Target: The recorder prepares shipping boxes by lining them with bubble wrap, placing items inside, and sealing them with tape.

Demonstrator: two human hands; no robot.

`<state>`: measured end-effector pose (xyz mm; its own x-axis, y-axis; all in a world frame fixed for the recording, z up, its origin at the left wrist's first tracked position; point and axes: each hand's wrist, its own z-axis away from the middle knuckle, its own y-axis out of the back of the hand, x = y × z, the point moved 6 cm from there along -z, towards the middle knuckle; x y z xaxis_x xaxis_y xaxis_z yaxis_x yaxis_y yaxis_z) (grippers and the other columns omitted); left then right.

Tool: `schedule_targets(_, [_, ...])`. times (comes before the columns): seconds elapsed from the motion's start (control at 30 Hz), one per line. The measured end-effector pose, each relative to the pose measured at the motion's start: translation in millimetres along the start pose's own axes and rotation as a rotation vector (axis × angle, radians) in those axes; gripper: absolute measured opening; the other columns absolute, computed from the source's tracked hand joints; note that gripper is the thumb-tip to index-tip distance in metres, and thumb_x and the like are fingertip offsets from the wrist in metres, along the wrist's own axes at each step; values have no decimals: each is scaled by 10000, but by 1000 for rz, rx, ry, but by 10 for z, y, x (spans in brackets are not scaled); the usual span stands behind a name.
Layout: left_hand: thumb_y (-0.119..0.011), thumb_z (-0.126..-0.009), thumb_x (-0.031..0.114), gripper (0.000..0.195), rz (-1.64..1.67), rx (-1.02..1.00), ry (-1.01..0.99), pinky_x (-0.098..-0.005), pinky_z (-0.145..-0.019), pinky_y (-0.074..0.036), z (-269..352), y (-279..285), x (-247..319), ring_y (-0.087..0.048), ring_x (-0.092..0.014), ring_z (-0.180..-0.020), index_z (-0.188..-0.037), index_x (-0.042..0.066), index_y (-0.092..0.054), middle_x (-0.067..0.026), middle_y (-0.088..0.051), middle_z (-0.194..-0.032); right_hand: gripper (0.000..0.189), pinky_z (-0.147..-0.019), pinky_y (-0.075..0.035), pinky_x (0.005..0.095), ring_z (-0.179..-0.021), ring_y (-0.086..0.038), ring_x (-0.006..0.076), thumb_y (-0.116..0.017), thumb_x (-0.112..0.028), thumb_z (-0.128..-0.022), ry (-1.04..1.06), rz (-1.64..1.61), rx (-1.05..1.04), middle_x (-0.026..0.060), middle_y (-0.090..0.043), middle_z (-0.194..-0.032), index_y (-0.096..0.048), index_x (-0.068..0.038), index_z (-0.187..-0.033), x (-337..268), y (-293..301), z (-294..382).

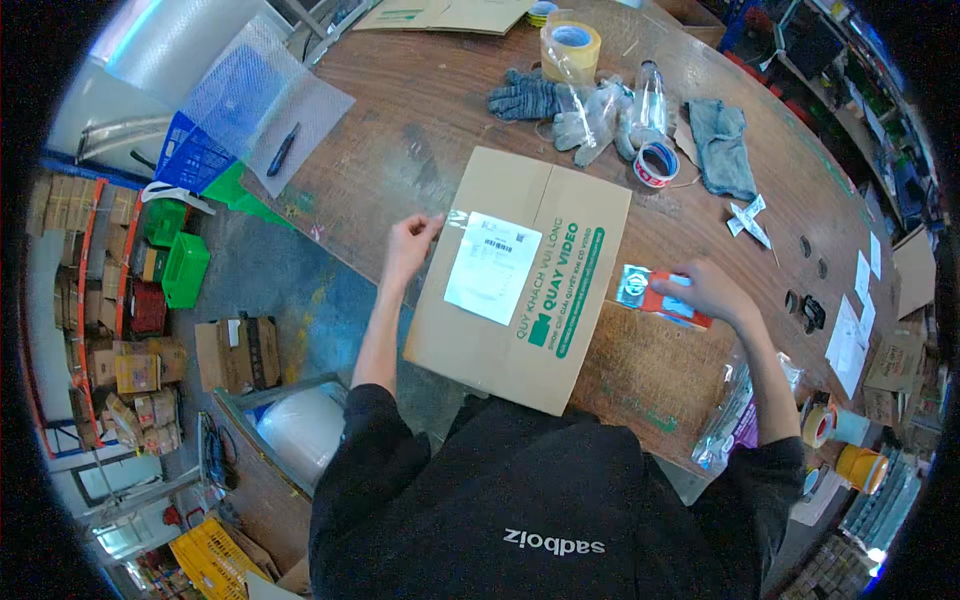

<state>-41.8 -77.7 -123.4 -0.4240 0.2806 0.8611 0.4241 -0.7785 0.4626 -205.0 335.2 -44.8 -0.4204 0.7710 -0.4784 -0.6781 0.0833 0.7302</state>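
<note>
A closed brown cardboard carton with green print lies tilted before me, its near end overhanging the worktable's edge. A white shipping label bearing a barcode is on its top face, and a short piece of clear tape shows at the label's upper left corner. My left hand is at the carton's left edge near that tape, fingers curled; whether it pinches anything is too small to tell. To the carton's right, my right hand grips a small orange and light-blue packet at the table surface.
Toward the back of the wooden worktable lie work gloves, tape rolls and a plastic bottle. A utility knife rests on bubble wrap at left. Plastic packaging is by my right forearm; a carton stands on the floor.
</note>
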Motion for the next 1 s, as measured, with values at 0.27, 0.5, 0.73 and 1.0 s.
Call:
schedule_targets(0.27, [-603, -872, 359, 521, -29, 44, 2, -364, -718, -484, 198, -194, 154, -652, -243, -779, -1244, 5, -517, -180, -664, -811, 616, -565, -469, 410, -541, -599, 297, -560, -583, -793, -198, -40, -141, 190, -614, -607, -663, 13, -671, 305, -296, -368])
schedule_targets(0.5, [-574, -896, 341, 446, -483, 266, -307, -437, -828, -457, 843, -231, 670, -577, -374, -990, -1167, -13, -551, -203, -610, -1068, 500, -531, -431, 349, -548, -559, 179, -542, -445, -880, -89, -273, 75, 120, -604, -609, -651, 22, -740, 32, -113, 332])
schedule_targets(0.73, [-493, -963, 260, 299, 512, -543, -123, -260, -651, -453, 1646, -1267, 1333, -544, -99, -737, -1014, -15, -598, -57, -620, -874, 339, -514, -406, 287, -541, -509, 106, -566, -327, -903, 161, -465, 153, 78, -552, -594, -607, 0, -827, -809, -196, 738])
schedule_targets(1.0, [-561, -930, 204, 207, 386, -174, -96, -222, -494, -396, 1501, -1005, 961, -482, -55, -563, -909, 10, -631, 19, -552, -660, 389, -549, -437, 339, -568, -569, 188, -572, -376, -889, 156, -335, 62, 128, -573, -615, -608, 11, -862, -939, -307, 708])
